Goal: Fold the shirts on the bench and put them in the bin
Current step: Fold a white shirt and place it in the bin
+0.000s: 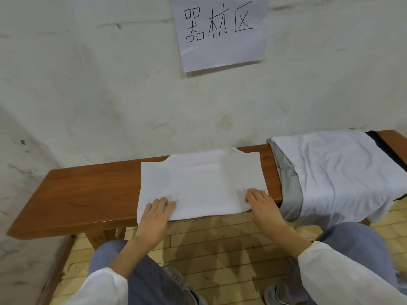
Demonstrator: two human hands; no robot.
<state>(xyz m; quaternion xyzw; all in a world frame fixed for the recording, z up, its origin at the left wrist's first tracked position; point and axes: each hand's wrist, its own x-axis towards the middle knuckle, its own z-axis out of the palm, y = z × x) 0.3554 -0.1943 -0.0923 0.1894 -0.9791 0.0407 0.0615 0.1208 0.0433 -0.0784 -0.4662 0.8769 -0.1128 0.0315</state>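
Observation:
A white shirt (201, 181), folded into a rough rectangle, lies flat on the middle of the brown wooden bench (88, 190). My left hand (157, 213) rests on its near left corner, fingers lying on the cloth. My right hand (262, 202) grips its near right corner at the bench's front edge. To the right, a pile of shirts drapes over the bench: a pale white-blue shirt (339, 168) on top, a grey shirt (288, 179) under it, and a black one (383, 146) showing at the far edge. No bin is in view.
The bench stands against a white plaster wall with a paper sign (220, 31) taped on it. Below me are my knees in blue trousers (149, 276) and a wooden plank floor (220, 249). Bare bench surface lies left of the folded shirt.

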